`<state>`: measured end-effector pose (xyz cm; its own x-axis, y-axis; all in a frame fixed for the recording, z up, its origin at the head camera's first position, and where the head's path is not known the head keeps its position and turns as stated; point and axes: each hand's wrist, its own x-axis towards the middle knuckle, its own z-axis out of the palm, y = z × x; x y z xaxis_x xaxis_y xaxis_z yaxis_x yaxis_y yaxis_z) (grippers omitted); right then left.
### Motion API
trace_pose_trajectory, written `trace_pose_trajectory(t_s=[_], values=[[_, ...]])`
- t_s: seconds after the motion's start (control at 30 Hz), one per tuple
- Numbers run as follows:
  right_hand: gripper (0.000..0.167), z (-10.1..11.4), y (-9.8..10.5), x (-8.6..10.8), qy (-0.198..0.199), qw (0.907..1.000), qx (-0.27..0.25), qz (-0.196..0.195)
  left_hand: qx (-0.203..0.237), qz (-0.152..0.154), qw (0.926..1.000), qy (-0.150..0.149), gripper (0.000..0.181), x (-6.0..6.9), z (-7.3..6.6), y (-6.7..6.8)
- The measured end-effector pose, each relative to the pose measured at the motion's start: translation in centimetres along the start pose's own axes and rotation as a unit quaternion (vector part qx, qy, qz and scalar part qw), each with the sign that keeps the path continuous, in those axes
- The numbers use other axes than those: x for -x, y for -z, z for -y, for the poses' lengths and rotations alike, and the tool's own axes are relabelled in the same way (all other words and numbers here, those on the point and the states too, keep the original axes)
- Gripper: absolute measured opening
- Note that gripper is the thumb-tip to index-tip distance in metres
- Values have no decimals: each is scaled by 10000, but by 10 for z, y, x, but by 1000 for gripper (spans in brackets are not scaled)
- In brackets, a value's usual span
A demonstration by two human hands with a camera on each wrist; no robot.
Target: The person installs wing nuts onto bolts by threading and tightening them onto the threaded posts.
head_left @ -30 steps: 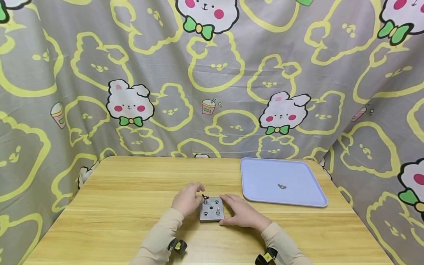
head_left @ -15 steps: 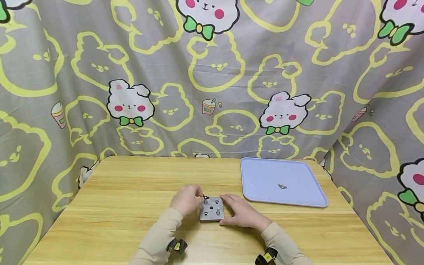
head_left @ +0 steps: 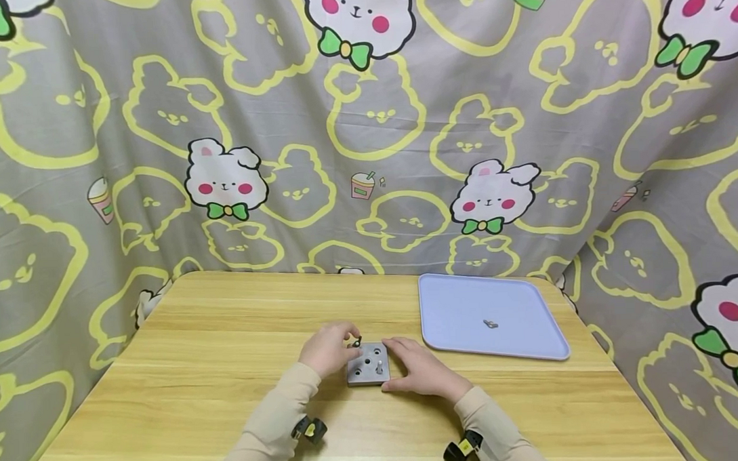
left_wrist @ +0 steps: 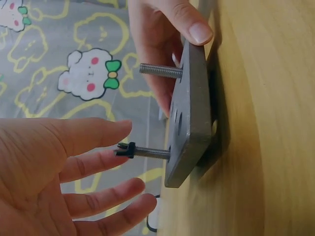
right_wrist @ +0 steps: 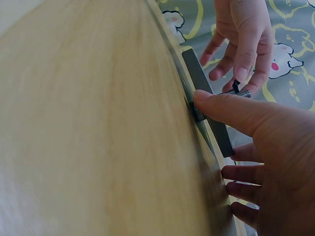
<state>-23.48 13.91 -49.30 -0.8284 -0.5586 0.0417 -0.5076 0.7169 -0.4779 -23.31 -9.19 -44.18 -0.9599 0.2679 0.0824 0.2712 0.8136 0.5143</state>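
A square grey metal plate (head_left: 363, 376) with several holes lies on the table. Two threaded bolts stand up from it; one bare bolt (left_wrist: 160, 70) is nearer the right hand. A small black wing nut (left_wrist: 125, 150) sits at the free end of the other bolt (left_wrist: 152, 153), at the plate's far left corner. Around that nut my left hand (head_left: 327, 348) has its thumb and index finger spread, with the other fingers loosely extended. My right hand (head_left: 424, 370) grips the plate's right side, thumb at the near corner and fingers toward the far one.
A pale blue tray (head_left: 469, 301) rests at the back right of the wooden table (head_left: 238, 330). Small metal pieces (head_left: 491, 324) lie in it, too small to tell apart. Behind the table hangs a patterned curtain (head_left: 319, 212).
Half a second ago the left fingertips were closed together at the wing nut; now the thumb and index finger are apart. The right hand and the plate have stayed in place.
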Motion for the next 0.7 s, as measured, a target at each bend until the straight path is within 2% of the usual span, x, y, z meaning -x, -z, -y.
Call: trace_pose_trajectory(t_s=[0.27, 0.53, 0.7], values=[[92, 1, 1, 0, 5, 10000, -22, 9, 64, -82, 9999, -64, 23, -1, 2, -3], [92, 1, 1, 0, 64, 10000, 11, -31, 75, -330, 9994, 122, 29, -3, 7, -3], [92, 2, 2, 0, 95, 9999, 18, -50, -36, -523, 9984, 203, 16, -4, 9, -4]])
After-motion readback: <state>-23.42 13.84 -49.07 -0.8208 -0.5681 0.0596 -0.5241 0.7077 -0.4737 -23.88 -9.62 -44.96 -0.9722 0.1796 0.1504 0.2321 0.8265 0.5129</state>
